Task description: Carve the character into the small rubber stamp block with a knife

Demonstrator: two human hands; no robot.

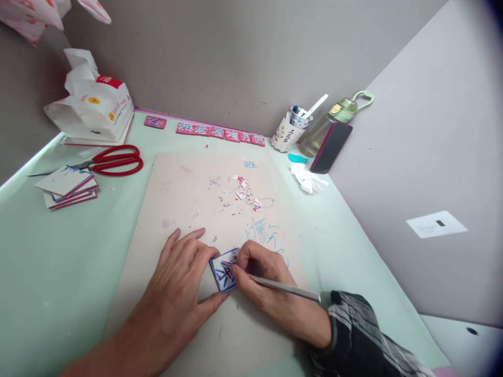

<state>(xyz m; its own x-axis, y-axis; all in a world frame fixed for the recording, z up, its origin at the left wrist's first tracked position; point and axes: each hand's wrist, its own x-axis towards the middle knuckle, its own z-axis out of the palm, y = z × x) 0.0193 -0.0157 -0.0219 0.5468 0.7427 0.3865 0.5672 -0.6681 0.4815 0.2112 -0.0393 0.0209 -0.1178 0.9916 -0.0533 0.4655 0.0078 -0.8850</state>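
A small white card (223, 276) with blue borders and dark blue and red strokes lies on the beige board (176, 199). My left hand (184, 272) braces this card at its left side between index finger and thumb, the other fingers stretched over the board. My right hand (261, 272) is closed round a slim silver craft knife (286, 286), held like a pen over the card. Fingers hide the knife's tip and the card's right part. Beyond the hands, red and white scraps (241, 188) are scattered on the board.
Red-handled scissors (118, 161) and stacked cards (70, 188) lie left, near a tissue pack (98, 107). Pink character tiles (220, 132) line the back wall. A pen cup (291, 131), green bottle (328, 123), phone (331, 148) and crumpled tissue (308, 179) occupy the back right.
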